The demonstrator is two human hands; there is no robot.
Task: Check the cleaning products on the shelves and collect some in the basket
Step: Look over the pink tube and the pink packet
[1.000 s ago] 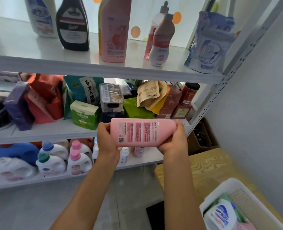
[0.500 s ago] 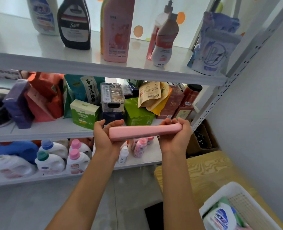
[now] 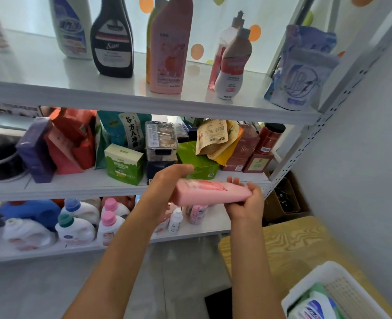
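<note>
both hands hold a flat pink plastic bottle [image 3: 210,192] lying sideways in front of the white metal shelving unit [image 3: 144,100], level with the edge of the middle shelf. left hand [image 3: 167,185] is over the bottle's left end, fingers extended and laid over the top, palm against it. right hand [image 3: 245,201] is closed around the right end, fingers curled round the back with tips showing above the bottle. label side faces up and away, print blurred, unreadable.

top shelf: a tall pink bottle [image 3: 169,44] upright in the middle, a black bottle with a white label [image 3: 113,42] to its left, a white and blue bottle [image 3: 72,26] further left, a white squeeze bottle with a grey cap [image 3: 234,65] to the right, a pale blue refill pouch [image 3: 300,72] at the far right. middle shelf: boxes and pouches incl. a green and white carton [image 3: 123,164]. bottom shelf: white detergent jugs with pink, green and blue caps [image 3: 75,226].

white plastic basket [image 3: 342,286] sits bottom right on a light wooden surface [image 3: 282,245], well apart from the hands, with a white and blue bottle [image 3: 314,307] inside.
</note>
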